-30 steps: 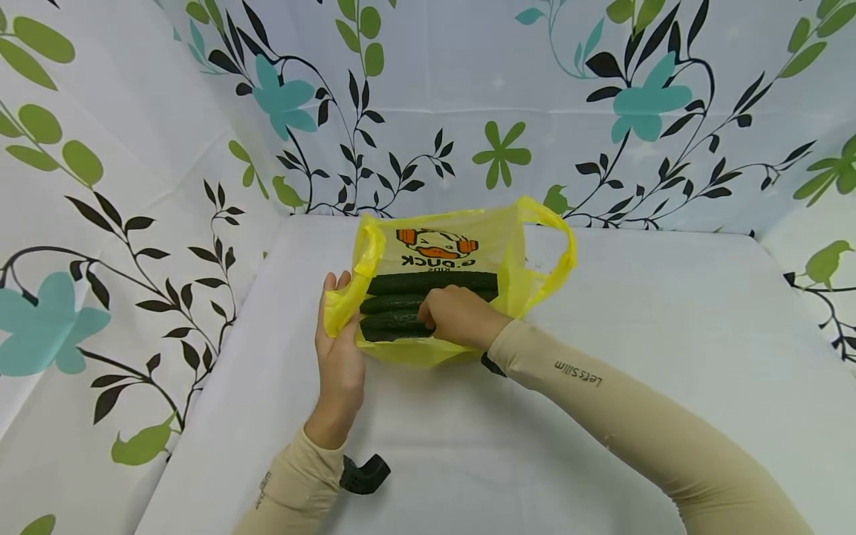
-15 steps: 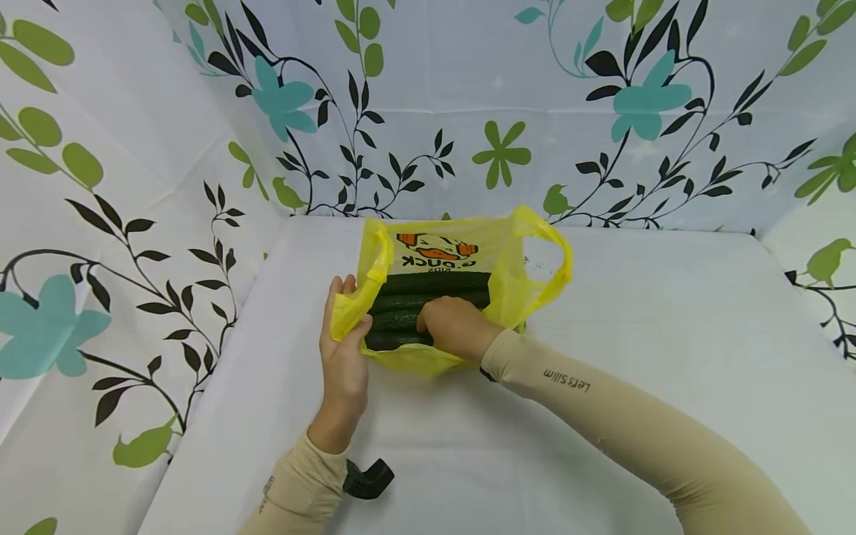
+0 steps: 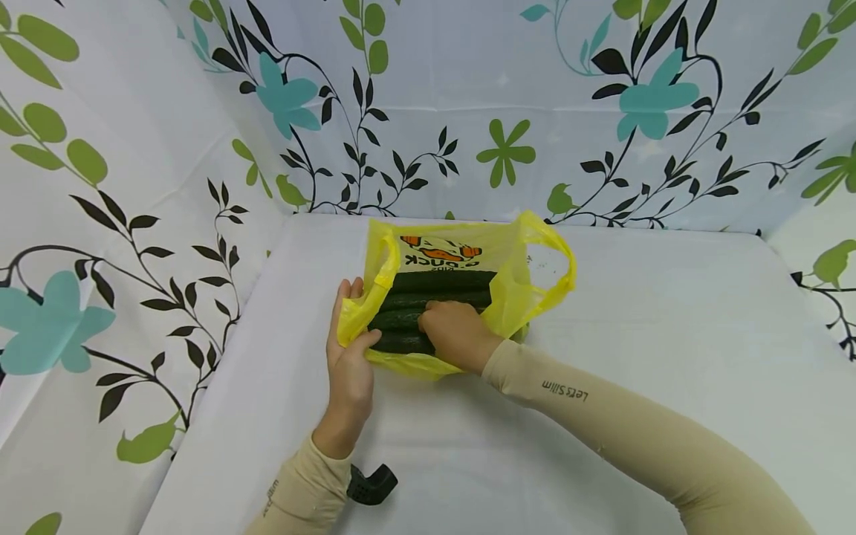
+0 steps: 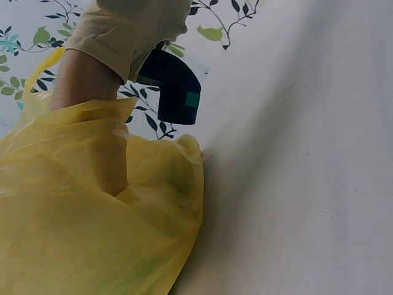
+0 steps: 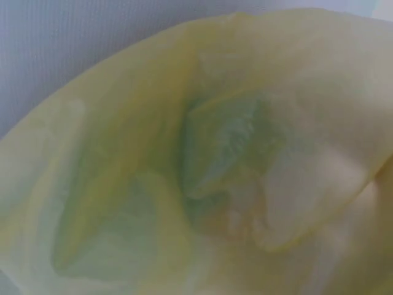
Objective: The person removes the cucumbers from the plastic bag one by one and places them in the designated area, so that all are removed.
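Observation:
A yellow plastic bag (image 3: pixel 417 364) with a duck print lies with its mouth toward me, several dark green cucumbers (image 3: pixel 403 321) side by side inside. My left hand (image 3: pixel 351 375) holds the bag's left edge, thumb in front of the rim and fingers behind it. Reaching into the mouth, my right hand (image 3: pixel 460 336) has its fingers curled on a cucumber; its fingertips are hidden. In the left wrist view, the bag (image 4: pixel 92 239) surrounds the right wrist (image 4: pixel 89 80). Blurred green cucumber ends (image 5: pixel 227 141) show through the film in the right wrist view.
A white-covered table (image 3: pixel 602 312) bears the bag. Behind and to the left hangs a white curtain (image 3: pixel 428 67) printed with leaves and flowers. A black curved wrist mount (image 3: pixel 374 485) juts from beside the left sleeve.
My left hand and the bag's left edge have shifted slightly right. The right hand has moved slightly lower among the cucumbers, and the bag's upper side has sunk a little.

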